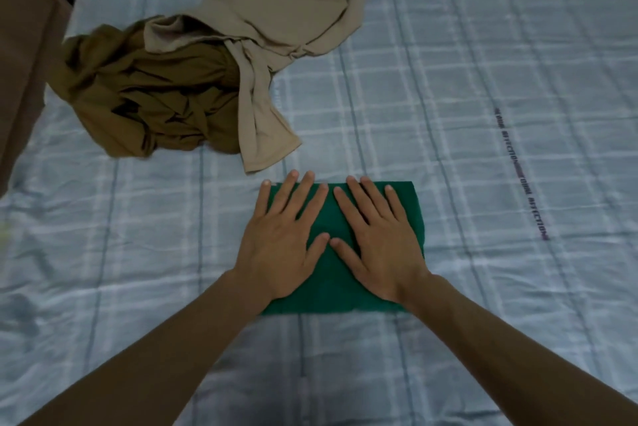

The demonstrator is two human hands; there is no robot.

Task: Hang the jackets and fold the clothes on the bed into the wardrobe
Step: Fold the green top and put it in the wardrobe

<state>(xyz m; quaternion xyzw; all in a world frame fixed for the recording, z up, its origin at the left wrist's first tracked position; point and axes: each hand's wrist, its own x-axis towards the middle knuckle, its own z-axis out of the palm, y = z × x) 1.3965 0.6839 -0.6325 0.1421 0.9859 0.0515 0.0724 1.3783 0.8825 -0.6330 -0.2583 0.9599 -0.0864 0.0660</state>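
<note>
my left hand [281,242] and right hand [378,242] flat, fingers spread, pressing a smooth folded green garment [412,215], checked blue bedsheet [448,80], crumpled olive garment [145,97] under limp beige garment [276,11] beyond

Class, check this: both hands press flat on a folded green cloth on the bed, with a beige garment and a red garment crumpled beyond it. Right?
Not quite. The head view shows an olive-brown garment, not red, beside the beige garment. The left hand and right hand do press flat on the folded green cloth on the bed.
</note>
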